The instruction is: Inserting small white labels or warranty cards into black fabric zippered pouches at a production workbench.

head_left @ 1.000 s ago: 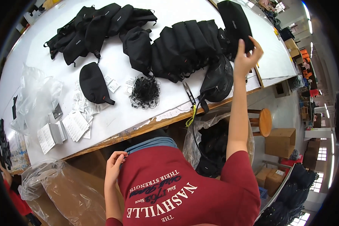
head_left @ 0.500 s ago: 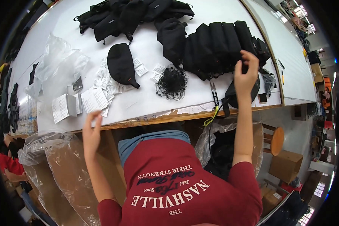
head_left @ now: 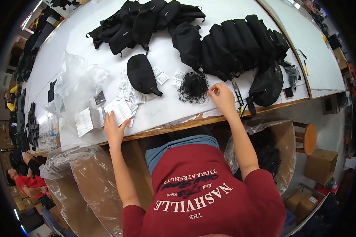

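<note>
My left hand point(head_left: 114, 130) rests with spread fingers on a stack of white printed leaflets point(head_left: 120, 111) near the table's front edge. Beside it stands a folded leaflet stack point(head_left: 87, 121). My right hand point(head_left: 224, 97) has thumb and fingertips pinched together at the right edge of a tangled heap of thin black string loops point(head_left: 193, 87); whatever lies between them is too small to make out. Between the hands, a black waist bag point(head_left: 141, 74) lies over small white labels point(head_left: 125, 94). Thread snips point(head_left: 237, 94) and another black bag point(head_left: 267, 86) are right of my right hand.
Black bags are piled point(head_left: 142, 23) at the back, with a packed row of them point(head_left: 237, 45) at the right. A crumpled clear plastic bag point(head_left: 77, 79) lies left. Plastic-lined cartons point(head_left: 83, 173) stand below the table edge point(head_left: 174, 128). A co-worker point(head_left: 31, 183) is at far left.
My right hand has come down and left from the row of bags to the string heap. My left hand has moved onto the leaflets. The whole view has shifted slightly.
</note>
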